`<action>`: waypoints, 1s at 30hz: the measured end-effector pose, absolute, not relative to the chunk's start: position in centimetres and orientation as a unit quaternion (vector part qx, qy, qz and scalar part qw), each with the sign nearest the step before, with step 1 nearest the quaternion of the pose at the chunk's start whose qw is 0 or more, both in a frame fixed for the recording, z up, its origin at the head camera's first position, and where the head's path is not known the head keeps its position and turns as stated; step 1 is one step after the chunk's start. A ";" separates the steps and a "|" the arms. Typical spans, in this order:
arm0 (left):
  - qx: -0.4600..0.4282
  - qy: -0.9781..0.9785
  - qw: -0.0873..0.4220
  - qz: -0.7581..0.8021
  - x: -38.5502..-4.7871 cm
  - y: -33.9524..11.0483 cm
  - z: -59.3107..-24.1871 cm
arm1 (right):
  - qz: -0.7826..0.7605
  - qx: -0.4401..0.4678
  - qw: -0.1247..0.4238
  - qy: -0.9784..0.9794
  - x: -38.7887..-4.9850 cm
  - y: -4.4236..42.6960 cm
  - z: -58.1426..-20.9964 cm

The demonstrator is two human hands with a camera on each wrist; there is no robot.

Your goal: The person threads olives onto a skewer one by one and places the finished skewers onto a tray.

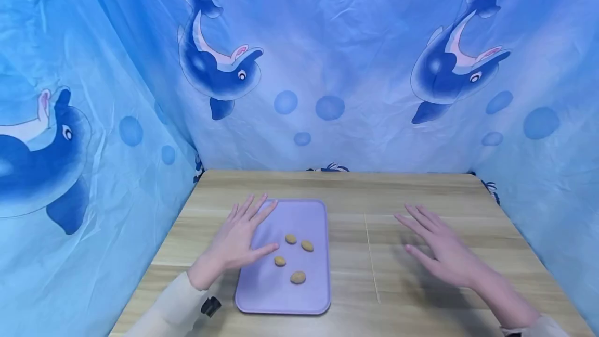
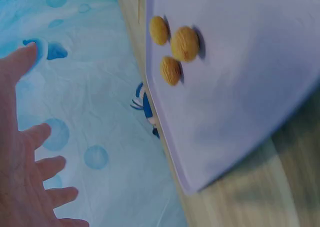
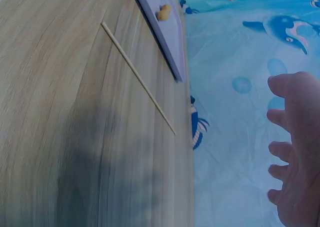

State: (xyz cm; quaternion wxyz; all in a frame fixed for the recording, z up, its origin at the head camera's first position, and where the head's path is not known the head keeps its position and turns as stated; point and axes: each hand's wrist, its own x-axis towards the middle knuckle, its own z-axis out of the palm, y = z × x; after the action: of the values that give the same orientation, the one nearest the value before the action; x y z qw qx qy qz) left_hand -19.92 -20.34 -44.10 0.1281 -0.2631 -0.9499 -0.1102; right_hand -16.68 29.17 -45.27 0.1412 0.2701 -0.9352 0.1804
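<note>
A shallow purple tray (image 1: 267, 295) lies on the wooden table, with several wrinkled yellow-brown pieces (image 1: 298, 277) on it that look like dried fruit or nuts. In the left wrist view these pieces (image 2: 185, 44) appear rounded and ridged. My left hand (image 1: 237, 241) hovers over the tray's left side with fingers spread, holding nothing. To the right of the tray lies a thin wooden skewer (image 1: 372, 259), also seen in the right wrist view as a pale stick (image 3: 137, 77). My right hand (image 1: 442, 251) is held above the table right of the skewer, its fingers extended and nothing in them.
The wooden table (image 1: 346, 186) is enclosed by blue curtains (image 1: 374, 25) printed with dolphins at the back and sides. A small black object (image 1: 211, 306) shows beside the left sleeve. Shadows of the hands fall on the tabletop.
</note>
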 end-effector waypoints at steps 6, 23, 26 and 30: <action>-0.291 -0.945 0.070 -0.130 -20.4 -18.3 -44.7 | 0.197 0.257 0.085 -0.942 -17.0 27.3 -45.5; -0.327 -0.924 -0.010 -0.199 -24.2 -13.7 -46.0 | 0.189 0.233 0.038 -0.953 -18.7 20.7 -48.1; -0.327 -0.925 -0.028 -0.191 -24.2 -13.5 -46.9 | 0.189 0.199 0.009 -0.961 -18.4 20.1 -49.1; -0.320 -0.930 -0.030 -0.180 -24.1 -13.7 -48.0 | 0.162 0.171 -0.015 -0.972 -18.0 19.7 -50.1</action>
State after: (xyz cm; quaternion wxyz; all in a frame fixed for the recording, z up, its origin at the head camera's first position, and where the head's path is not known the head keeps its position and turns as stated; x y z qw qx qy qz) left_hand -24.09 -13.67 -48.02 -0.0303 -0.3205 -0.9295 -0.1800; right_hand -17.99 19.72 -50.06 -0.0153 0.1705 -0.9719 0.1617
